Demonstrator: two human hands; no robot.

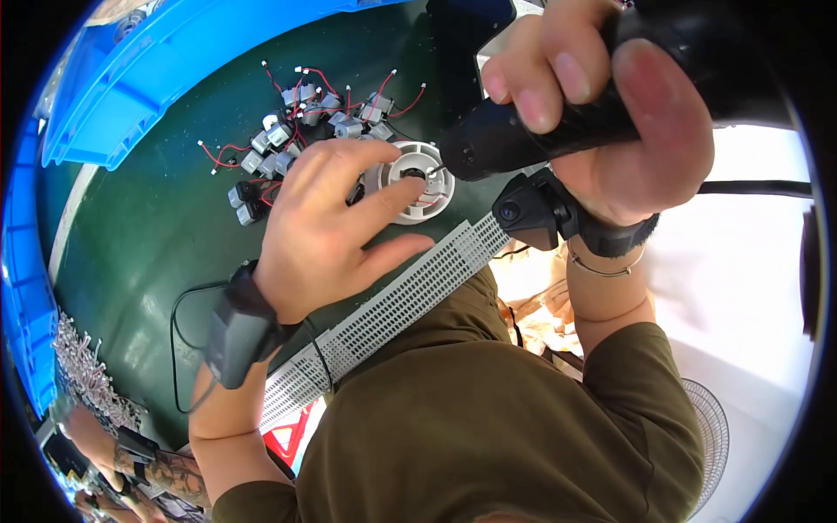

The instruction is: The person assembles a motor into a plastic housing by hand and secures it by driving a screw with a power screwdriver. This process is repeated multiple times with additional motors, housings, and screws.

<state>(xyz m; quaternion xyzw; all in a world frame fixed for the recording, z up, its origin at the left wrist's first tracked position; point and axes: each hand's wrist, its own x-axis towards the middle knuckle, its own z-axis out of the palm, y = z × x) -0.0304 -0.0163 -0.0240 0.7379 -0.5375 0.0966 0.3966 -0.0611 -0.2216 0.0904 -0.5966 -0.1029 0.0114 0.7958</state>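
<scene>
A white round plastic housing [448, 190] with inner ribs lies on the green tabletop [139, 261]. My left hand [323, 218] holds it, with fingertips pressing on a small dark part inside and the thumb stretched below. In my right hand [602, 174] is a black electric screwdriver [523, 139], gripped around its body and tilted down to the left. Its thin bit reaches the inside of the housing, near my left fingertips. Whether a screw sits under the bit is too small to tell. Just beyond my left hand lie several small grey motors [279, 135] with red and black wires.
A blue plastic bin [131, 96] stands at the far left, and another blue bin [22, 305] borders the left side. Small metallic parts [91, 375] are heaped nearby. A grey perforated strip [410, 292] runs along the near edge. A co-worker's forearm [174, 475] shows at lower left.
</scene>
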